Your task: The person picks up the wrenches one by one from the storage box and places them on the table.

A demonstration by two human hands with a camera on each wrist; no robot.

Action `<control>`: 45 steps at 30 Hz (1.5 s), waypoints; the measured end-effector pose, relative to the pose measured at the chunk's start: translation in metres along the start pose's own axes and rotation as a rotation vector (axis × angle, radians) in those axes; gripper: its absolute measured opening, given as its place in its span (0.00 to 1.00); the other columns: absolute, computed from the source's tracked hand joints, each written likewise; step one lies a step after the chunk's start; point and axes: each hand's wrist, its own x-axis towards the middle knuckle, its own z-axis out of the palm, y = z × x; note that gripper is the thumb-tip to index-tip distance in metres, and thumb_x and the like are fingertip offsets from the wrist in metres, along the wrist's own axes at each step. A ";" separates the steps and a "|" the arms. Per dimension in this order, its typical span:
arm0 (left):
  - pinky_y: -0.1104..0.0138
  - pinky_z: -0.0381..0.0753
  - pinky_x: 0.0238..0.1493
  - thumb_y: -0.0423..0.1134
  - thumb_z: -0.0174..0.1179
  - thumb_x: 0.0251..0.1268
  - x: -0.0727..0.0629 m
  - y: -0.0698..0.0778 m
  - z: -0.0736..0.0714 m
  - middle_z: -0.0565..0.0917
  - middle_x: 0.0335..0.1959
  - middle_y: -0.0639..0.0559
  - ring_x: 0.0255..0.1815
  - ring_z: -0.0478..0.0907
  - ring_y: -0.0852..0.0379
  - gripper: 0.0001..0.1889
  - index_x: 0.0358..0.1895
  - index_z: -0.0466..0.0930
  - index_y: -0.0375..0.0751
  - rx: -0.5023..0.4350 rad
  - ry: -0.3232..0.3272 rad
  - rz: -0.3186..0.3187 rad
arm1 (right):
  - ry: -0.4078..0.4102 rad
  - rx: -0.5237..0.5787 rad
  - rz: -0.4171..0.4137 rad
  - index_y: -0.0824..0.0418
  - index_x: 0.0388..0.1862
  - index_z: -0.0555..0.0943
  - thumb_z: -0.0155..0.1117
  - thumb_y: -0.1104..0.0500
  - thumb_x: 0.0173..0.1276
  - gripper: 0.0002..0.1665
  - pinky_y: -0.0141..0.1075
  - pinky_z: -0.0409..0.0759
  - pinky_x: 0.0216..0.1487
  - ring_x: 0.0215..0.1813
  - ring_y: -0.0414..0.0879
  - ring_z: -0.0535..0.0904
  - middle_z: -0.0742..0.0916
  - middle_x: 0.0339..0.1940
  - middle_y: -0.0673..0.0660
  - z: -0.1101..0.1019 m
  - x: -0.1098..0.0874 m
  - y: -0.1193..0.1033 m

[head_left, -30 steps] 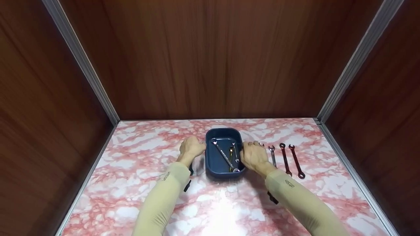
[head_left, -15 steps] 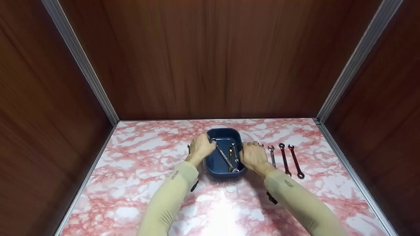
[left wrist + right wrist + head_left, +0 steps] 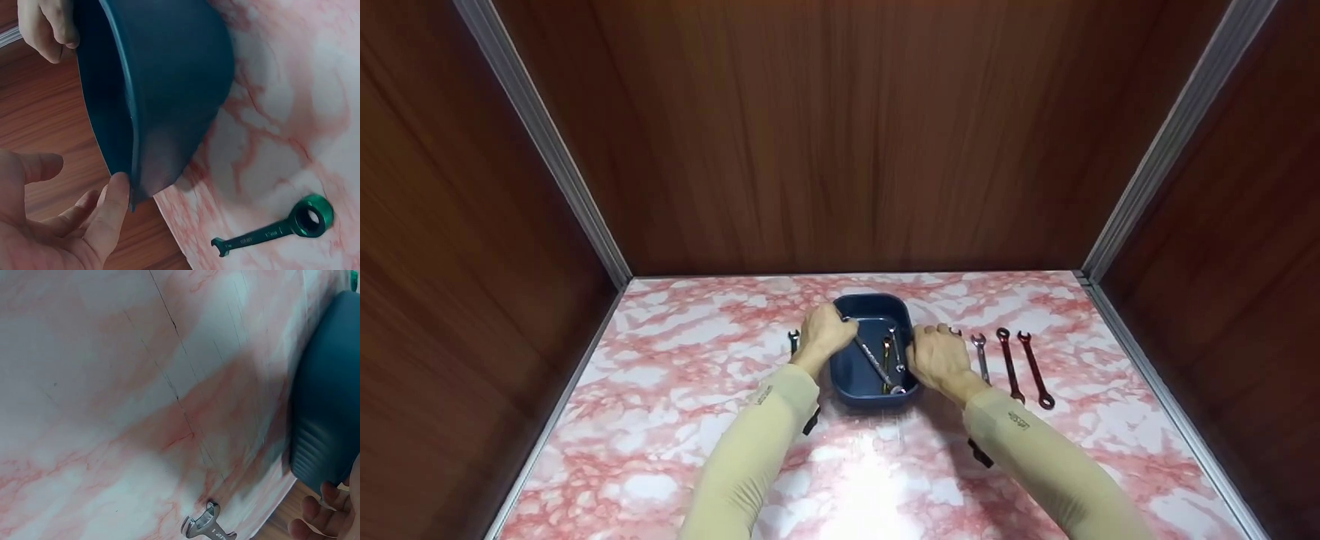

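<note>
A deep blue plastic box (image 3: 851,371) stands mid-table with several wrenches inside, among them a long silver wrench (image 3: 872,360) lying diagonally and a gold wrench (image 3: 886,364). My left hand (image 3: 823,330) is over the box's left rim, its thumb reaching above the long wrench's far end. In the left wrist view, that thumb stands apart while a fingertip (image 3: 117,183) meets the rim at a corner. My right hand (image 3: 939,360) grips the right rim; the left wrist view shows its fingers bent at that edge. A green wrench (image 3: 275,230) lies left of the box.
Right of the box, a silver wrench (image 3: 981,358) and two red wrenches, a nearer one (image 3: 1011,367) and an outer one (image 3: 1036,371), lie side by side on the marbled table (image 3: 652,442). A wood-grain wall (image 3: 840,135) closes off the back, with more panels at both sides.
My left hand has moved right, from beside the box to over its left rim, uncovering the green wrench's head. My right hand and the box hold nearly the same place.
</note>
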 end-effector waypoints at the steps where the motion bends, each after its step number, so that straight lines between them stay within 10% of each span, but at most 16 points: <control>1: 0.46 0.90 0.55 0.45 0.68 0.67 0.000 0.002 0.001 0.95 0.41 0.37 0.49 0.93 0.37 0.17 0.21 0.79 0.44 -0.003 0.001 0.001 | 0.001 0.004 -0.001 0.67 0.44 0.81 0.62 0.53 0.81 0.16 0.60 0.90 0.47 0.47 0.66 0.86 0.90 0.41 0.68 0.000 0.000 0.000; 9: 0.62 0.88 0.38 0.45 0.67 0.69 -0.005 0.016 0.007 0.83 0.12 0.54 0.18 0.87 0.53 0.11 0.30 0.87 0.43 -0.043 -0.068 -0.094 | -0.021 0.014 0.012 0.68 0.45 0.81 0.60 0.53 0.82 0.17 0.61 0.90 0.49 0.48 0.66 0.86 0.90 0.42 0.68 -0.002 0.001 0.000; 17: 0.70 0.74 0.14 0.39 0.64 0.65 0.000 0.021 0.028 0.88 0.23 0.47 0.29 0.96 0.44 0.06 0.29 0.84 0.44 -0.102 -0.145 -0.166 | -0.004 0.029 0.015 0.67 0.43 0.81 0.62 0.53 0.80 0.16 0.62 0.89 0.48 0.48 0.67 0.87 0.90 0.42 0.68 0.000 0.002 0.001; 25: 0.68 0.78 0.16 0.35 0.63 0.66 0.006 0.019 0.050 0.96 0.39 0.37 0.23 0.94 0.49 0.07 0.28 0.85 0.43 0.001 -0.191 -0.205 | -0.030 0.022 0.025 0.67 0.43 0.81 0.60 0.53 0.81 0.16 0.62 0.89 0.49 0.49 0.67 0.86 0.90 0.42 0.68 -0.001 0.002 0.001; 35: 0.61 0.87 0.17 0.38 0.58 0.68 0.019 0.013 0.069 0.93 0.47 0.28 0.15 0.90 0.47 0.10 0.35 0.86 0.36 -0.144 -0.245 -0.365 | -0.044 0.017 0.027 0.67 0.44 0.80 0.57 0.52 0.82 0.17 0.60 0.90 0.49 0.48 0.65 0.86 0.90 0.41 0.68 -0.002 0.002 -0.001; 45: 0.49 0.93 0.55 0.48 0.81 0.58 0.023 0.008 0.097 0.94 0.54 0.34 0.54 0.93 0.38 0.24 0.52 0.93 0.34 -0.012 -0.130 -0.359 | -0.016 0.019 0.013 0.67 0.42 0.80 0.61 0.54 0.80 0.15 0.60 0.90 0.47 0.46 0.65 0.86 0.90 0.40 0.68 -0.003 0.001 -0.001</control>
